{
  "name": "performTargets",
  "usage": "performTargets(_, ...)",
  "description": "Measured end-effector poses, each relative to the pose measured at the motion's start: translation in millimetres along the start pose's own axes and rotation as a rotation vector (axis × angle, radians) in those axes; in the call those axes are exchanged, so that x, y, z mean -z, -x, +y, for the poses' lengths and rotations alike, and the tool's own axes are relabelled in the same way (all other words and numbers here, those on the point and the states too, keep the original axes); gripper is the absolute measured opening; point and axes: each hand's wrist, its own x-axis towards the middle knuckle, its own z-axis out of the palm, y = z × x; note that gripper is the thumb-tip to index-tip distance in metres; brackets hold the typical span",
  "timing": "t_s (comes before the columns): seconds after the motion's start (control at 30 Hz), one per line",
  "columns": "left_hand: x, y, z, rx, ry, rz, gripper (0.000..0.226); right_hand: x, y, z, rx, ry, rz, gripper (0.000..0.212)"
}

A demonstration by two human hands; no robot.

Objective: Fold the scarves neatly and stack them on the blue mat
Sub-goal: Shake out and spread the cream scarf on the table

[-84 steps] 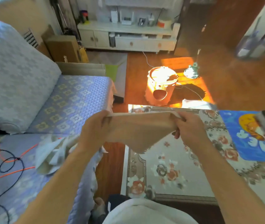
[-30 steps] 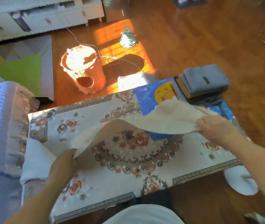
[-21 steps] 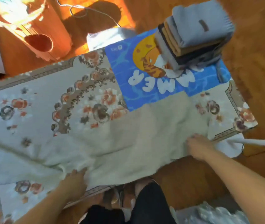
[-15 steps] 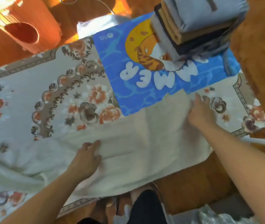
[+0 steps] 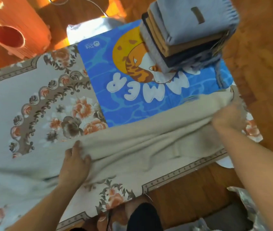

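A long beige scarf (image 5: 149, 139) lies across the near part of the floral-clothed table (image 5: 32, 100), and its far right edge overlaps the blue mat (image 5: 132, 104). My left hand (image 5: 75, 165) grips a raised fold of the scarf near its middle. My right hand (image 5: 229, 117), blurred, holds the same fold at the scarf's right end. A ridge of bunched fabric runs between the two hands. A stack of folded scarves (image 5: 190, 30), with a grey-blue one on top, stands on the far right of the mat.
An orange wooden tub (image 5: 10, 29) stands on the wood floor beyond the table at the far left, with a cable near it. The table's right end is just past my right hand. My legs (image 5: 142, 217) are against the near edge.
The scarf was spread along the table and smoothed with flat hands. Both hands now grip it, and the near edge that hung off the table has come up onto the top.
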Motion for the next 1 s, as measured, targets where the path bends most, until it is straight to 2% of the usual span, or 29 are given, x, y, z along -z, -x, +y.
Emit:
performTargets(0.03, 1, 2, -4, -0.05, -0.064, -0.015, 0.06, 7, -4, -3, -0.012, 0.041, 0.012, 0.045)
performTargets(0.1, 2, 11, -20, -0.056, -0.109, -0.042, 0.055, 7, 10, -24, 0.123, 0.179, 0.002, 0.052)
performTargets(0.17, 3, 27, -41, 0.032, -0.108, -0.021, 0.057, -15, 44, -58, 0.433, 0.32, -0.064, 0.05)
performTargets(0.23, 8, 44, -66, 0.21, -0.023, 0.105, 0.061, -44, 93, -99, 0.755, 0.347, -0.182, 0.042)
performTargets(0.3, 13, 55, -91, 0.496, 0.198, 0.254, 0.065, -68, 147, -141, 1.024, 0.296, -0.327, 0.044)
performTargets(0.33, 15, 56, -104, 0.647, 0.365, 0.279, 0.068, -77, 173, -161, 1.125, 0.268, -0.385, 0.046)
performTargets(0.4, 19, 54, -118, 0.863, 0.804, 0.23, 0.068, -97, 217, -194, 1.265, 0.249, -0.472, 0.055)
performTargets(0.47, 29, 50, -117, 0.847, 1.199, 0.164, 0.048, -114, 253, -215, 1.326, 0.29, -0.542, 0.063)
performTargets(0.53, 36, 41, -112, 0.747, 1.329, 0.142, 0.029, -125, 279, -227, 1.328, 0.364, -0.544, 0.068)
performTargets(0.6, 35, 29, -109, 0.754, 1.397, 0.155, 0.026, -130, 300, -239, 1.366, 0.42, -0.506, 0.075)
performTargets(0.7, 35, 27, -110, 0.804, 1.627, 0.202, 0.012, -137, 338, -263, 1.49, 0.409, -0.536, 0.064)
performTargets(0.8, 46, 60, -122, 0.706, 1.983, 0.172, 0.02, -146, 392, -285, 1.529, 0.347, -0.599, 0.053)
performTargets(0.93, 59, 111, -172, 0.748, 2.131, 0.216, 0.029, -157, 455, -295, 1.545, 0.397, -0.493, 0.034)
performTargets(1.0, 60, 125, -199, 0.774, 2.238, 0.248, 0.043, -161, 469, -297, 1.593, 0.473, -0.473, 0.038)
